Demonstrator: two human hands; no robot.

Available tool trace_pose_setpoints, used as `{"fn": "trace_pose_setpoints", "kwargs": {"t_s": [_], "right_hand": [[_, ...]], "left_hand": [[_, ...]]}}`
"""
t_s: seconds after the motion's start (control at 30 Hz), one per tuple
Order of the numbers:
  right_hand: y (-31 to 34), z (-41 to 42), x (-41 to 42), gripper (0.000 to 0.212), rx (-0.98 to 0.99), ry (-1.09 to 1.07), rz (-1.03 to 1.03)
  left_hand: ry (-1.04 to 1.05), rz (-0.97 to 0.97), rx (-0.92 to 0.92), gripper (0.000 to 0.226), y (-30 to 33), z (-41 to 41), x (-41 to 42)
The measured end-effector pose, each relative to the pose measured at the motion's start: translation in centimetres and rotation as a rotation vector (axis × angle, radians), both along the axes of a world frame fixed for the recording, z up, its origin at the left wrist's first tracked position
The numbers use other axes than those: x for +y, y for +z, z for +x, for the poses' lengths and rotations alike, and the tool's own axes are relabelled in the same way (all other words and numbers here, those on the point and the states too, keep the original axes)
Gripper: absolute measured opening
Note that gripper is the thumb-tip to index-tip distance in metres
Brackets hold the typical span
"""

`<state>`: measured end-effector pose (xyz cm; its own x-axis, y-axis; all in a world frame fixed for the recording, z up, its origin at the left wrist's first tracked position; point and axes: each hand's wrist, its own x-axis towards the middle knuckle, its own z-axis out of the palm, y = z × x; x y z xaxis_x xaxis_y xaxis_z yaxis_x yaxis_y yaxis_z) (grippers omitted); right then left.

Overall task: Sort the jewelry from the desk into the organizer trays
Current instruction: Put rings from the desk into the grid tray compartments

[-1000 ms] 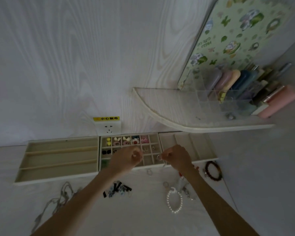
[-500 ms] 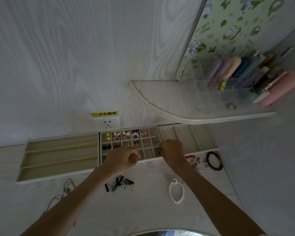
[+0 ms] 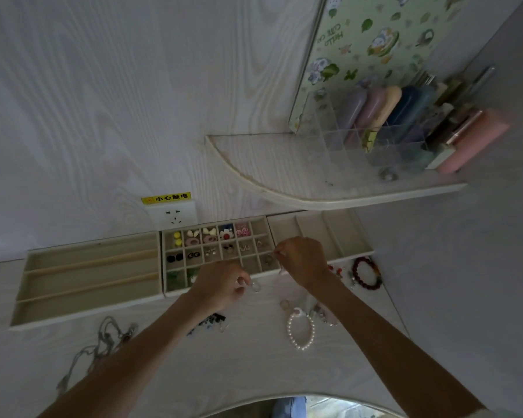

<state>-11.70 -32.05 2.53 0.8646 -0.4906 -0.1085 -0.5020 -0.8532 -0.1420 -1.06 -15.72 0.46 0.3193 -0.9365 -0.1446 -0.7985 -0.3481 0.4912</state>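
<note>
Three organizer trays stand in a row on the desk (image 3: 169, 357) against the wall: the long-slot tray (image 3: 88, 276) at 9 o'clock, the grid tray (image 3: 218, 251) in the middle, the wide-slot tray (image 3: 320, 233) at 3 o'clock of it. A wall socket (image 3: 172, 215) sits at 11 o'clock of the grid tray, and a shelf (image 3: 329, 188) hangs at 1 o'clock. Before the trays, toward 6 o'clock, lie a chain necklace (image 3: 103, 342) at left, a pearl bracelet (image 3: 301, 330) at right, and a bead bracelet (image 3: 367, 273) at 3 o'clock, just beside the wide-slot tray.
</note>
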Motion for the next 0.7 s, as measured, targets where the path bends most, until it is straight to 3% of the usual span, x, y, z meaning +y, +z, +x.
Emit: {"fn": "trace_pose_setpoints", "kwargs": {"t_s": [0.2,0.37,0.47,0.53,0.63,0.7], "right_hand": [[1.2,-2.3,0.4,0.023,-0.015,-0.027,0.091],[0.5,-5.5,0.9,0.016,0.134,-0.026,0.245],[-0.7,-5.7,1.5,0.023,0.168,-0.040,0.266],[-1.4,-5.5,1.9,0.028,0.195,-0.033,0.238],[-1.9,-5.5,2.4,0.026,0.223,0.010,0.180],[-2.2,-5.6,2.4,0.025,0.237,0.034,0.145]], "left_hand": [[-0.107,-0.075,-0.170,0.017,-1.2,-1.1,-0.5],[-0.311,0.095,-0.356,0.023,-1.5,-1.0,-1.3],[-0.386,0.142,-0.410,0.027,-1.7,-1.0,-1.9],[-0.311,0.069,-0.337,0.022,-1.5,-1.5,-2.0],[0.062,-0.177,-0.088,0.017,-0.6,-1.7,-2.1],[0.239,-0.188,0.061,0.020,0.2,-1.1,-3.0]]}}
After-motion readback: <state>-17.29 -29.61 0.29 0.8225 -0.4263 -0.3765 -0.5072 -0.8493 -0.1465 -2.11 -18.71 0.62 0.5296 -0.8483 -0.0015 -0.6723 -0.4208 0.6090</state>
